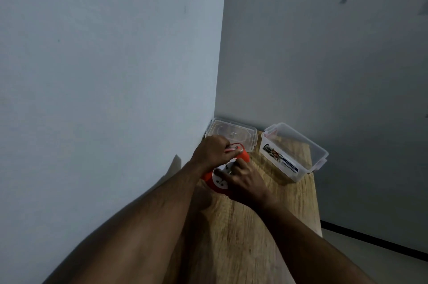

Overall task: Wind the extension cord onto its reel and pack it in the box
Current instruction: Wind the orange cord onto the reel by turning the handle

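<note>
1. Hands both on the reel (216, 180), which sits on the surface (250, 225) near the wall corner.
2. Left hand (212, 151) has fingers clamped on the red cord (237, 145); right hand (243, 183) grips the reel's white face.
3. Winding looks nearly finished, I'd say.
4. Box (294, 151) stands open and empty, lid (231, 134) beside it; packing remains.

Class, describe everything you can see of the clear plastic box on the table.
The clear plastic box is a see-through rectangular tub with rim clips and a printed label on its near side. It stands upright, open and apparently empty, on the wooden table near the far right edge, close to the wall. Its lid lies apart to the left. Neither hand touches it.
</note>
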### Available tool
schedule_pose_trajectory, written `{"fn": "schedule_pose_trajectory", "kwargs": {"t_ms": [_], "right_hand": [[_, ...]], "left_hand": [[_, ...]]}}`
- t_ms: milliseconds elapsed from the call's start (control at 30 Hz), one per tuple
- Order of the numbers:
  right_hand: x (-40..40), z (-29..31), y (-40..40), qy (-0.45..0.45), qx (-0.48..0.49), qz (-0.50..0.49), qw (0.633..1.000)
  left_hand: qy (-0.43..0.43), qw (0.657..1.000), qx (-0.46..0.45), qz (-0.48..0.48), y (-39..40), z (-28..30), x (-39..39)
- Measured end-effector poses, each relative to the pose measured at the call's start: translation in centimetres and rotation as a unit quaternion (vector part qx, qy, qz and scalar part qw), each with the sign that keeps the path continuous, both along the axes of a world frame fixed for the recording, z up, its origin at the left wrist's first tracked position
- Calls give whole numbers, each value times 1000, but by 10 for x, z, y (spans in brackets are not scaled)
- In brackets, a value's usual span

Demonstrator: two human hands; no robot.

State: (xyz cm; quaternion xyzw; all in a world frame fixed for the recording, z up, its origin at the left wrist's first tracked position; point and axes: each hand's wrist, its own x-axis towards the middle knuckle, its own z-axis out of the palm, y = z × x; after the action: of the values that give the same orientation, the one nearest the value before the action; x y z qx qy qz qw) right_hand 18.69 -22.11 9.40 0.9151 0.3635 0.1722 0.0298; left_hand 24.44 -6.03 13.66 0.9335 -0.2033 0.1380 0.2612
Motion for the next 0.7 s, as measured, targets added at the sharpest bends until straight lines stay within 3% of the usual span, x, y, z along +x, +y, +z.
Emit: {"fn": "schedule_pose_trajectory", "kwargs": {"t_ms": [167, 400, 700], "right_hand": [[2, 3, -5, -14, 39, 4, 999], [3, 4, -1, 6, 171, -36, 985], [-11, 0, 25, 73, 390, -171, 902]], "left_hand": [[-3, 1000, -9, 1, -1, 4, 0], [-14, 998, -61, 17, -2, 9, 1], [-9, 996, -74, 50, -3, 5, 1]]}}
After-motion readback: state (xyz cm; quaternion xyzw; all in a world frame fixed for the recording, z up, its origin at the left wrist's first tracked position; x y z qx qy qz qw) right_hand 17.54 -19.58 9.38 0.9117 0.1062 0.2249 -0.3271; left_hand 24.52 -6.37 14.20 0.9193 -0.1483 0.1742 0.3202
